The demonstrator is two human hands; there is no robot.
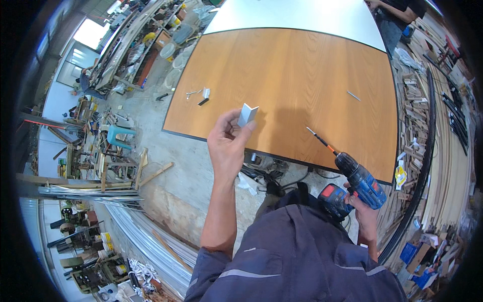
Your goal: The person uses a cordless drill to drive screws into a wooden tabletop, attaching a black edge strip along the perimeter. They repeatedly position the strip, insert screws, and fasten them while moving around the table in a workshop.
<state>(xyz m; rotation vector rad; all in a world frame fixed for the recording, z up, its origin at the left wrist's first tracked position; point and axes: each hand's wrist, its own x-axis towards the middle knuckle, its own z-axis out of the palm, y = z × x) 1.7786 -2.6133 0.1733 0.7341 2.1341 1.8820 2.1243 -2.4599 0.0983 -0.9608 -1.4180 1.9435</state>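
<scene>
Between the thumb and fingers of my left hand (pixel 229 141) is a short metal angle bracket (pixel 247 115), raised over the near edge of a wood-grain board (pixel 282 75). My right hand (pixel 359 204) is wrapped round the grip of a blue and black cordless drill (pixel 359 176). A long thin bit (pixel 322 139) points from its chuck toward the board. On the board's left side lie a small light angle piece (pixel 206 93), a small dark piece (pixel 203 101) and some small screws (pixel 191 93). A thin metal rod (pixel 354 95) rests toward the right.
Beyond the wood-grain board is a white panel (pixel 297 15), with another person's arm (pixel 392 11) at its far right. Wood offcuts (pixel 415 116) line the right side. Metal tubes (pixel 136 236) and a teal stool (pixel 119 136) are on the left. Dark cables (pixel 269 176) lie below the near edge.
</scene>
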